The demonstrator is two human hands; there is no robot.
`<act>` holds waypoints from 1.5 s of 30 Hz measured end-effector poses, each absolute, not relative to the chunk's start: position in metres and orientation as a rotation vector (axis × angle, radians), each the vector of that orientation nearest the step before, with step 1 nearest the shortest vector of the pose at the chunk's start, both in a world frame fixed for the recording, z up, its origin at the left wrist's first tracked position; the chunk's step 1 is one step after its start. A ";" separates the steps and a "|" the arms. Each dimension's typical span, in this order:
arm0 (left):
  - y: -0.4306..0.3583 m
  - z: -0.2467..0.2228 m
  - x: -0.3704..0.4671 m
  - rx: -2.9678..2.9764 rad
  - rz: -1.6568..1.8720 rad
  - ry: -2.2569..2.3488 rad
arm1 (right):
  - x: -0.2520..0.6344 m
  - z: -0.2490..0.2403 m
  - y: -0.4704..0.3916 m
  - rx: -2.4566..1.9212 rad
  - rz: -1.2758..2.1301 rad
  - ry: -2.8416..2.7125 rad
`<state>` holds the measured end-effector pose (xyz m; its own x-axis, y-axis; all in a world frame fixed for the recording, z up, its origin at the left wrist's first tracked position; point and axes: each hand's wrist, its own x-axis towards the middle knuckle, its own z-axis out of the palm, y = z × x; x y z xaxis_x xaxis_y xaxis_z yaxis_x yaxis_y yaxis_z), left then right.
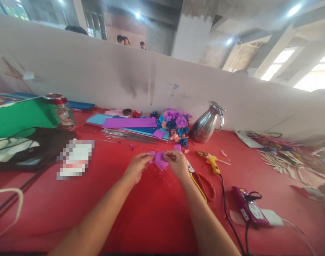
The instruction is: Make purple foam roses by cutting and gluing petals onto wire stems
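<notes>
Both hands meet over the middle of the red table, pinching a piece of purple crepe paper [160, 162] between them. My left hand [138, 166] grips its left side with thumb and fingertips. On the other side, my right hand [176, 163] pinches the paper near its upper right. Partly hidden by my right forearm lie scissors [206, 185] with red and yellow handles. A yellow hot glue gun [212, 163] rests to their right. Behind the hands, a bunch of purple, blue and pink paper flowers [175, 120] sits beside purple paper strips [129, 122].
A steel jug [206, 122] stands by the low wall. On the right are a purple power strip [249, 208] with cords and a pile of thin sticks [281, 163]. A glass jar [61, 112], a green box [24, 117] and a black bag [50, 142] occupy the left.
</notes>
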<state>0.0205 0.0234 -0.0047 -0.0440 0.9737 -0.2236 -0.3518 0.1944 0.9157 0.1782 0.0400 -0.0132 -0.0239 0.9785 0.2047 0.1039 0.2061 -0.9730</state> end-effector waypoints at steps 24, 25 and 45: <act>0.058 -0.023 0.052 1.366 1.003 1.629 | 0.217 -0.024 0.062 -1.532 0.581 -1.647; 0.061 -0.023 0.052 1.397 0.987 1.660 | 0.218 -0.023 0.061 -1.593 0.504 -1.801; 0.043 -0.011 0.053 1.362 1.013 1.318 | 0.212 -0.012 0.051 -1.373 0.747 -1.837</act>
<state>0.0532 0.0435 -0.0112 0.0751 0.9958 -0.0520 0.2059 0.0356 0.9779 0.2119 0.0514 -0.0115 -0.1802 0.9630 0.2002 0.5503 0.2674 -0.7910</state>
